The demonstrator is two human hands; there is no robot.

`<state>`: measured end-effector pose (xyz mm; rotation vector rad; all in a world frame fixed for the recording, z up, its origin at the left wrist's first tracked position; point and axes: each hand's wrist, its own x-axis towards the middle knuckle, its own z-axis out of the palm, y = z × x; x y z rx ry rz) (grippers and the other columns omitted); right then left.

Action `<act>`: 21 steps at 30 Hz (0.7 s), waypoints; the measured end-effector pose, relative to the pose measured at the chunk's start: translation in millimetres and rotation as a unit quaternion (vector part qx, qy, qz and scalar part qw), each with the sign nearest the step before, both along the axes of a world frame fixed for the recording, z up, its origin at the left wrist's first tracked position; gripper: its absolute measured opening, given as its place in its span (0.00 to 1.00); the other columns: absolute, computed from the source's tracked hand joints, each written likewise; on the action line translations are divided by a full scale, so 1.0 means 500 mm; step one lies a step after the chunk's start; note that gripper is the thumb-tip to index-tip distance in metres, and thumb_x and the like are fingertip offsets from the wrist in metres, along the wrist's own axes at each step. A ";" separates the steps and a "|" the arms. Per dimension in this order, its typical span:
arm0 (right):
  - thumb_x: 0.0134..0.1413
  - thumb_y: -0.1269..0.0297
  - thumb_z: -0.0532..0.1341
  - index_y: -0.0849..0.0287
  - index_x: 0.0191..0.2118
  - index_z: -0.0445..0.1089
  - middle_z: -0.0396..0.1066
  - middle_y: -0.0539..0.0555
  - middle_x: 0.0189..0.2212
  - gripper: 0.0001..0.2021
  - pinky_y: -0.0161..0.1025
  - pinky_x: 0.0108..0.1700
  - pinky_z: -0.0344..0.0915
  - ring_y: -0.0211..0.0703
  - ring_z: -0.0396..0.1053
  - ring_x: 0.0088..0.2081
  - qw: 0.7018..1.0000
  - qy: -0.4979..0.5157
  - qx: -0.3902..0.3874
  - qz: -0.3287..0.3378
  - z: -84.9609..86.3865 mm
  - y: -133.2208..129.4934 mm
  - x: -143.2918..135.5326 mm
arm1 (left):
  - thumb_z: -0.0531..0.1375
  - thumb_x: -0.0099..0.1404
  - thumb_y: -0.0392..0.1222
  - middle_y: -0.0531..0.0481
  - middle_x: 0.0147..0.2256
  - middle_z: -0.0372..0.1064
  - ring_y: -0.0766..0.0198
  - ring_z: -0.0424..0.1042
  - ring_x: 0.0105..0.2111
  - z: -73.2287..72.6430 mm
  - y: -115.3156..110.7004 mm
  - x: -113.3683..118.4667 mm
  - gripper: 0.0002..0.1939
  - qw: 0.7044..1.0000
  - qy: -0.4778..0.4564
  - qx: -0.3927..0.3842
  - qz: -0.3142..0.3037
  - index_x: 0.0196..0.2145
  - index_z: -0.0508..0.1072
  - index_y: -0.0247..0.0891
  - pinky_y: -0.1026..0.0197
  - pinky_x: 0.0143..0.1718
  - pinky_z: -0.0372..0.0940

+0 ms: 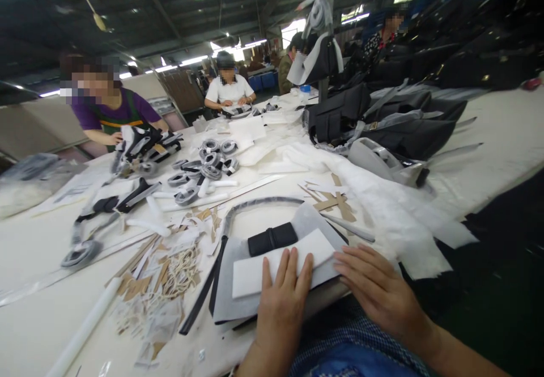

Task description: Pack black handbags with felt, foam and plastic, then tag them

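Observation:
A black bag point(209, 302) lies flat at the table's front edge, mostly covered by a sheet of grey-white tissue paper point(229, 310). On the paper rests a folded white foam sheet point(250, 279). My left hand point(284, 295) presses on the foam with its fingers spread. My right hand point(374, 286) lies at the right edge of the paper, fingers stretched out. Just behind the foam sits a small black strapped piece point(272, 239). The bag's wrapped handle point(255, 202) arches away from me.
Scraps of paper, card and cord point(170, 275) are heaped to the left. Wrapped strap rolls point(211, 159) lie farther back. Black bags point(382, 119) and white foam sheets point(378, 201) are on the right. A person in purple point(127, 107) and another in white point(229, 89) work across the table.

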<state>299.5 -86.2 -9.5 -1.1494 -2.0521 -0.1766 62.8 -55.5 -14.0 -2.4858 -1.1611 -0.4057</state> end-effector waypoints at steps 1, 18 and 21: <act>0.62 0.73 0.59 0.49 0.58 0.69 0.75 0.54 0.52 0.21 0.51 0.61 0.66 0.50 0.70 0.56 0.998 0.043 -0.012 -0.040 -0.003 -0.014 0.008 | 0.48 0.75 0.39 0.46 0.64 0.61 0.55 0.61 0.63 -0.002 -0.001 -0.002 0.25 1.000 0.003 0.001 0.003 0.67 0.55 0.44 0.40 0.60 0.62; 0.52 0.58 0.68 0.53 0.58 0.69 0.75 0.55 0.52 0.26 0.56 0.61 0.62 0.55 0.70 0.54 0.667 0.533 -0.513 0.087 0.092 0.024 -0.034 | 0.48 0.71 0.29 0.46 0.66 0.56 0.54 0.57 0.65 -0.001 -0.001 -0.047 0.33 0.998 -0.033 0.040 -0.020 0.70 0.48 0.47 0.44 0.65 0.53; 0.55 0.61 0.68 0.53 0.60 0.66 0.73 0.57 0.54 0.27 0.53 0.57 0.67 0.55 0.70 0.55 0.592 0.620 -0.499 0.123 0.109 0.026 -0.069 | 0.50 0.71 0.33 0.42 0.66 0.55 0.52 0.55 0.66 -0.005 0.001 -0.058 0.34 0.997 -0.060 0.038 -0.022 0.71 0.45 0.45 0.43 0.67 0.49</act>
